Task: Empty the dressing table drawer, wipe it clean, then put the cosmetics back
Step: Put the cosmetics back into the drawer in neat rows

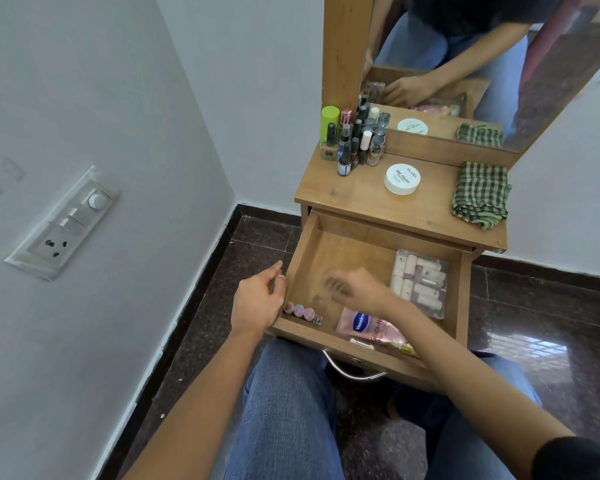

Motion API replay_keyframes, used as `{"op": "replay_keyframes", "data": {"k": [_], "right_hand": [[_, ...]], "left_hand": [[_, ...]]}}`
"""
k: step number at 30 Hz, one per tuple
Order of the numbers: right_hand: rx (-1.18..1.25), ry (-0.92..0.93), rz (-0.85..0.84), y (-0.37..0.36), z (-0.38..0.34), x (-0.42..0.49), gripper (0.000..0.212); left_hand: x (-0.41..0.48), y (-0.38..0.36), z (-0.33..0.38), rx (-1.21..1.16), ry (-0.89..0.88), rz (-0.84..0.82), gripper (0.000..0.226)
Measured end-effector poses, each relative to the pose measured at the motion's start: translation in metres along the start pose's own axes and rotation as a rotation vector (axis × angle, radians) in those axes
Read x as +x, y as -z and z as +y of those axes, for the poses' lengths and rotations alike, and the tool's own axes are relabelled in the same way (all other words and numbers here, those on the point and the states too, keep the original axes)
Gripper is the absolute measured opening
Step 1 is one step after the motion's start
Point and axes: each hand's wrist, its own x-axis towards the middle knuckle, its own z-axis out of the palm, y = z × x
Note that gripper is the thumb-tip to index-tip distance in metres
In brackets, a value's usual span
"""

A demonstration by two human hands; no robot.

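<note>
A: What's left to empty lies in the open drawer [378, 232]: a clear case of small bottles [420, 282] against the right wall, a pink pouch [371, 327] at the front, and a row of pink-capped tubes [298, 310] in the front left corner.

B: Your left hand [257, 299] rests on the drawer's left wall right beside those tubes, fingers loosely curled. Your right hand [357, 289] hovers over the bare middle of the floor, fingers stretched out. It's blurred, but it seems to hold nothing.

A: The tubes look light and likely to roll, so pinch them by their sides one at a time. The case looks stiff, so you can probably take it by its long edges and lift it flat, since the bottles may shift inside.

B: The pouch looks soft and slick; I'd grip it across the middle rather than by a corner.

A: On the tabletop, the crowd of bottles [354, 143] fills the back left, and a white jar [402, 179] sits in the middle. Set things down well apart from the bottles, which would topple easily.

B: The checked cloth [480, 194] lies folded at the right edge, ready for wiping.
</note>
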Motion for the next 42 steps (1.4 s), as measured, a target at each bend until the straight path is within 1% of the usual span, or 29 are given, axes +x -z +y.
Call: {"op": "replay_keyframes", "data": {"k": [4, 5, 7, 9, 12, 14, 18, 23, 28, 31, 35, 39, 42], "right_hand": [[0.078, 0.102, 0.54, 0.053, -0.011, 0.022, 0.024], [0.082, 0.087, 0.632, 0.068, -0.012, 0.031, 0.025], [0.038, 0.061, 0.771, 0.095, -0.015, 0.05, 0.036], [-0.002, 0.054, 0.833, 0.116, -0.017, 0.067, 0.048], [-0.101, -0.002, 0.824, 0.133, -0.018, 0.086, 0.051], [-0.175, -0.045, 0.791, 0.137, -0.019, 0.094, 0.047], [-0.229, -0.075, 0.758, 0.141, -0.018, 0.102, 0.038], [-0.22, -0.064, 0.792, 0.147, -0.022, 0.103, 0.022], [-0.175, -0.077, 0.762, 0.153, -0.027, 0.103, 0.013], [-0.166, -0.101, 0.751, 0.153, -0.028, 0.097, 0.012], [-0.24, -0.172, 0.751, 0.154, -0.026, 0.089, 0.013], [-0.335, -0.26, 0.773, 0.162, -0.02, 0.082, 0.015], [-0.319, -0.32, 0.809, 0.167, -0.015, 0.079, 0.017]], "left_hand": [[0.0, 0.0, 0.001, 0.013, 0.019, 0.001, 0.038], [0.0, 0.001, 0.002, 0.014, 0.023, -0.001, 0.038], [-0.001, 0.002, 0.004, 0.011, 0.031, -0.007, 0.038], [-0.002, 0.002, 0.005, 0.0, 0.036, -0.013, 0.038], [-0.002, 0.003, 0.005, -0.006, 0.034, -0.016, 0.038], [-0.001, 0.002, 0.003, -0.007, 0.03, -0.009, 0.038], [-0.001, 0.002, 0.003, -0.012, 0.014, 0.001, 0.038], [-0.001, 0.003, 0.003, -0.015, 0.012, 0.002, 0.038], [-0.001, 0.003, 0.002, -0.013, 0.002, -0.001, 0.039], [-0.001, 0.002, 0.002, -0.015, 0.002, 0.002, 0.039], [-0.001, 0.002, 0.001, -0.009, 0.001, 0.005, 0.039], [-0.001, 0.001, 0.001, -0.011, 0.009, 0.003, 0.039], [-0.001, 0.0, 0.0, -0.007, 0.009, 0.007, 0.039]]}}
